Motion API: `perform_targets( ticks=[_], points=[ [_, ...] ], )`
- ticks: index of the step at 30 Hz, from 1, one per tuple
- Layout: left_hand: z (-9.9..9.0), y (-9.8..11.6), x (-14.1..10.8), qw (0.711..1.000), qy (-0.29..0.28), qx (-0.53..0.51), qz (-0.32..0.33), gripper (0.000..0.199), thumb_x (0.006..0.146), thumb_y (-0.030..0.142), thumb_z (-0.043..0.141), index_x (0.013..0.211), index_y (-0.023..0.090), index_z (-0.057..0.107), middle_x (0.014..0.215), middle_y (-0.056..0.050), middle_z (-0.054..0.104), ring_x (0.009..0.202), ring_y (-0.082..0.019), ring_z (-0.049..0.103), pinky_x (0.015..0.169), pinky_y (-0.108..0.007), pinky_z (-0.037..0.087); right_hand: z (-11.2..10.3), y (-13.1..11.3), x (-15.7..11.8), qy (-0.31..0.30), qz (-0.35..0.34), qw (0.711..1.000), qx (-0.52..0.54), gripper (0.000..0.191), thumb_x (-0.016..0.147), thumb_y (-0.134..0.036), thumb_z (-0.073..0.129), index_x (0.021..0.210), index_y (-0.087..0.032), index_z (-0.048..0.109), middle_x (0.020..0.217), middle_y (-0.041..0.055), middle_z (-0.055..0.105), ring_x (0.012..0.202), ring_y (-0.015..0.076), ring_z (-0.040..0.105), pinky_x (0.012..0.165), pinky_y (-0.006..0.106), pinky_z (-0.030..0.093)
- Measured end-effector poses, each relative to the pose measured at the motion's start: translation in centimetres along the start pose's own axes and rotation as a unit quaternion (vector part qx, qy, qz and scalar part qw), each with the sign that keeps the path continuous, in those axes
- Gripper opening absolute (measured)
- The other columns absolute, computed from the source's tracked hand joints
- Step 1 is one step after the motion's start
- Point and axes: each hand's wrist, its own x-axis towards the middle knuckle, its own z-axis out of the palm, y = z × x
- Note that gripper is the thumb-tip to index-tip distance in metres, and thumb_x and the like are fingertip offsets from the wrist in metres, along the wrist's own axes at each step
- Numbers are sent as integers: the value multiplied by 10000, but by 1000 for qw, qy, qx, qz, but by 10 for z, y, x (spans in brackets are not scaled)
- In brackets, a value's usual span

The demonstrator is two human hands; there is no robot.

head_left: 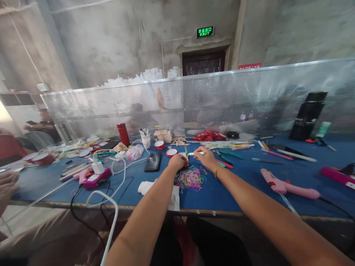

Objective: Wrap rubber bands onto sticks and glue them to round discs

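Near the middle of the blue table, my left hand is closed round the lower end of a small upright stick with green and red bands. A white marker with a green end is pinched in my right hand, its tip pointing left at the stick. Whether the tip touches the stick is too small to tell. Just below my hands lies a tangled pile of colourful thin strings. A white tissue sits by my left forearm.
The blue table holds a pink glue gun at the right, pliers beyond my right hand, a phone, a red bottle and a cup of pens. White cables cross the left side. Another person's hand is far left.
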Motion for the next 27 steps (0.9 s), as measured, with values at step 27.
perform_targets(
  ticks=[27],
  points=[
    [0, -1, 1, 1000, 0, -15, -6, 151, 671, 279, 650, 763, 170, 699, 697, -28, 691, 564, -106, 571, 536, -191, 404, -1, -2, 1, -3, 9, 1000, 6, 150, 732, -328, 502, 684, -206, 574, 647, -10, 658, 650, 162, 577, 668, 272, 416]
  ],
)
